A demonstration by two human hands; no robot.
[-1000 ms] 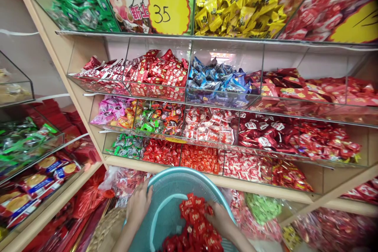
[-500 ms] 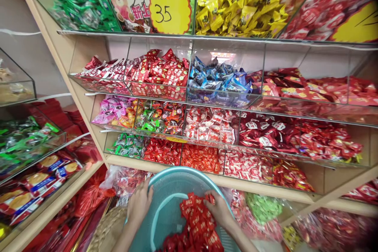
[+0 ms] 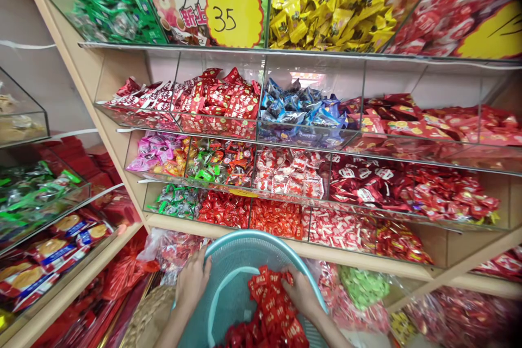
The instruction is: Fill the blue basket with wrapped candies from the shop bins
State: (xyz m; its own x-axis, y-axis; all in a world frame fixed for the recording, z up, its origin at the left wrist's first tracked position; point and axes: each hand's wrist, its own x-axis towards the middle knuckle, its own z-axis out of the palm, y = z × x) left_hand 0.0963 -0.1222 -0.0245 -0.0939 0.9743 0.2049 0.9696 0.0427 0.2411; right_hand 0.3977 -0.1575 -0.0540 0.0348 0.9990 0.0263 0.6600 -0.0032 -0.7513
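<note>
A teal plastic mesh basket (image 3: 228, 261) stands low in front of me. My left hand (image 3: 193, 277) is closed over its left rim, the fingers pointing up and away. Red wrapped candies (image 3: 271, 304) with pale lettering are heaped in the near right part of the basket. My right hand (image 3: 300, 289) reaches inside over the right side, fingers curled against the right edge of the heap and gripping some of the candies. Its palm side is out of sight.
Beyond the basket rises a wooden shelf with clear bins: red candies (image 3: 223, 209), orange-red candies (image 3: 277, 218), blue packets (image 3: 302, 103), yellow packets (image 3: 332, 8). A yellow price sign (image 3: 234, 17) reads 35. A woven basket edge (image 3: 149, 312) lies left; bagged candies (image 3: 362, 288) sit right.
My right hand has shifted slightly to the right and down along the edge of the candy heap. My left hand stays on the rim, and the basket has not moved.
</note>
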